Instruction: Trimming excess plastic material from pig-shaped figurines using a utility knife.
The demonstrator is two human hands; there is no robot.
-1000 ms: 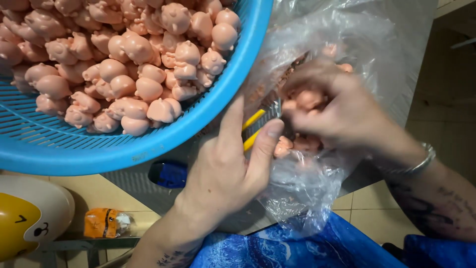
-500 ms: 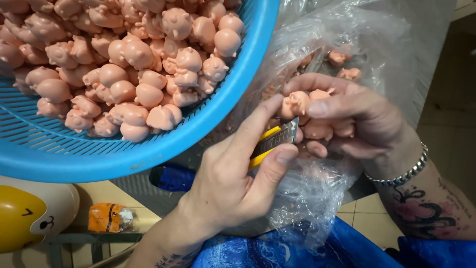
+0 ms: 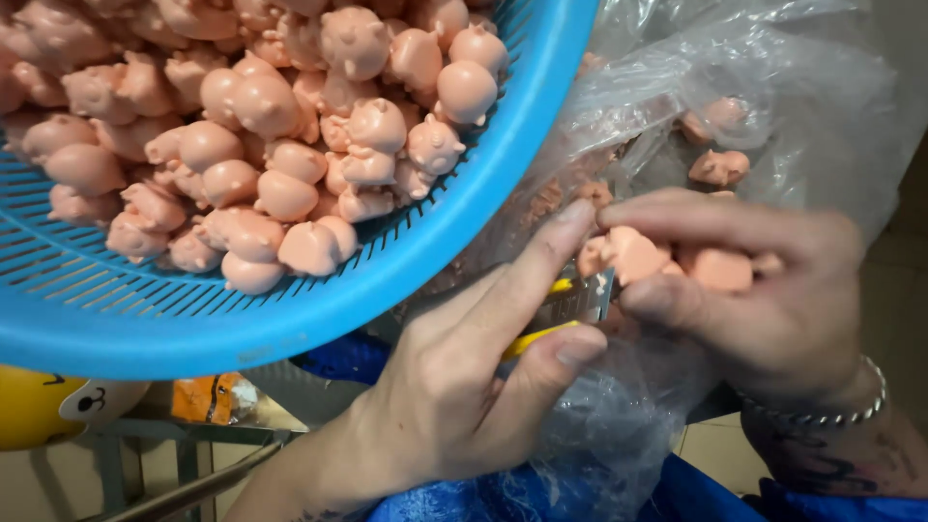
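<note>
Pig figures [image 3: 667,261] — likely light, soft rubber — sit pinched in the right hand [image 3: 773,300] at mid-right; the left hand [image 3: 464,396] grips a yellow cutter [image 3: 570,309].

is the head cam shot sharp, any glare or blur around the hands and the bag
Head view: even, soft light, no hard shadows; the pink figures in the blue basket are sharp; left hand and right hand are mostly crisp; the clear plastic bag shows pale glare that hazes the figures inside; the floor below is dim.
</note>
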